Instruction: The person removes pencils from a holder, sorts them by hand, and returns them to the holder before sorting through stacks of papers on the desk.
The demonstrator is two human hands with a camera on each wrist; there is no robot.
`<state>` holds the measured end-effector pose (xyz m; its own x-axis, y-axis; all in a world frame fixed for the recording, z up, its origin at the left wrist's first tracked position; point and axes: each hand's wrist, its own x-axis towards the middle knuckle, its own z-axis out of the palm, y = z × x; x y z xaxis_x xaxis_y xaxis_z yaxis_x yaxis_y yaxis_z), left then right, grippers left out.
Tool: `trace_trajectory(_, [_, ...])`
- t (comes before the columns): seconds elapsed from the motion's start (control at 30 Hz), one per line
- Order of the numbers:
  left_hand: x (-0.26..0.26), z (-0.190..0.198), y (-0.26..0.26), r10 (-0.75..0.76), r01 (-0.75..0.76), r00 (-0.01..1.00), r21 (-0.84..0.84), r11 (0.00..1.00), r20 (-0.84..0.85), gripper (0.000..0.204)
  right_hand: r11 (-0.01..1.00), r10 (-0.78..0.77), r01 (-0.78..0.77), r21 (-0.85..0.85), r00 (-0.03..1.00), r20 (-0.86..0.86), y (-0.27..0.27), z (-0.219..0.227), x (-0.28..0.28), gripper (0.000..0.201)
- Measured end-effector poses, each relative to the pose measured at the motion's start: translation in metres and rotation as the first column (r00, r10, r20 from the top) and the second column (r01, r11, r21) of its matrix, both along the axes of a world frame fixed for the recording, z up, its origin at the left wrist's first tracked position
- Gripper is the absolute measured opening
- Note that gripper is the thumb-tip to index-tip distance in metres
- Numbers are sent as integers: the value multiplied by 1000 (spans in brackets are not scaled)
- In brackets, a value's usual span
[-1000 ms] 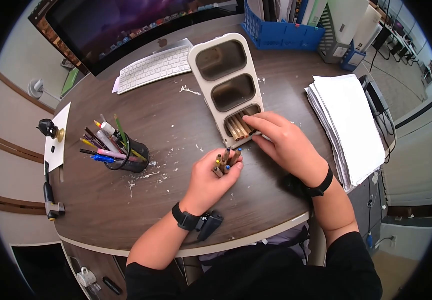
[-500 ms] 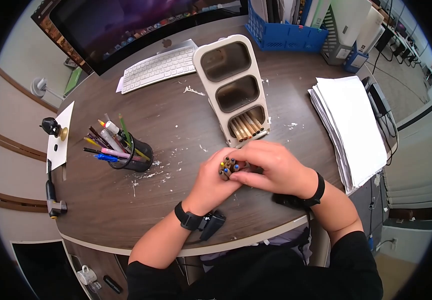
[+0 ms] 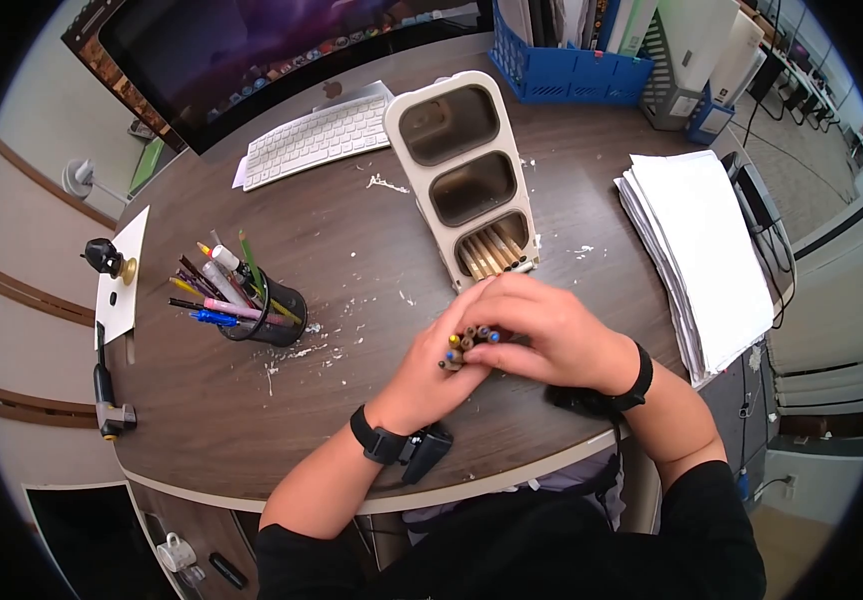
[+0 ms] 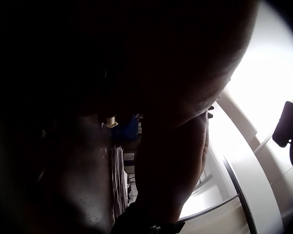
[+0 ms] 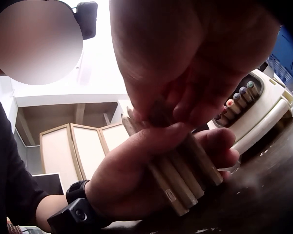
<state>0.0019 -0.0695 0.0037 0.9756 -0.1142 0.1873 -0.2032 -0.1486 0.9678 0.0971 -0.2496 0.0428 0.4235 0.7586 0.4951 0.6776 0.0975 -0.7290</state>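
My left hand (image 3: 424, 372) grips a bunch of wooden coloured pencils (image 3: 468, 342), tips upward, some yellow and blue. Over the top of the bunch curls my right hand (image 3: 560, 330), its thumb and fingers around the pencils at the upper end. In the right wrist view the pencils' lower ends (image 5: 173, 183) stick out below the left thumb. Just beyond both hands a beige three-compartment holder (image 3: 415, 172) leans back on the desk. More pencils (image 3: 492, 248) lie in its nearest compartment, several coloured ends (image 5: 237, 98) showing. The left wrist view is mostly dark.
To the left stands a black mesh pen cup (image 3: 287, 305) full of pens, with white shavings (image 3: 324, 345) beside it. A keyboard (image 3: 317, 138) and monitor are behind. At right lies a paper stack (image 3: 697, 250); a blue file basket (image 3: 577, 75) stands at the back.
My right hand has drawn back from the holder's nearest compartment to the bunch in my left hand. The pencils in the bunch have spread and shifted slightly between the hands.
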Motion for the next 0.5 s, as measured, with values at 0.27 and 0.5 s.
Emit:
trace_trajectory(0.27, [-4, -3, -3, 97, -113, 988, -132, 985, -121, 30, 987, -158, 158, -18, 987, -25, -7, 9, 4, 29])
trace_trajectory(0.5, [-4, -1, -6, 98, -166, 975, -360, 918, -199, 27, 970, -240, 232, 75, 962, 132, -5, 1, 11, 13])
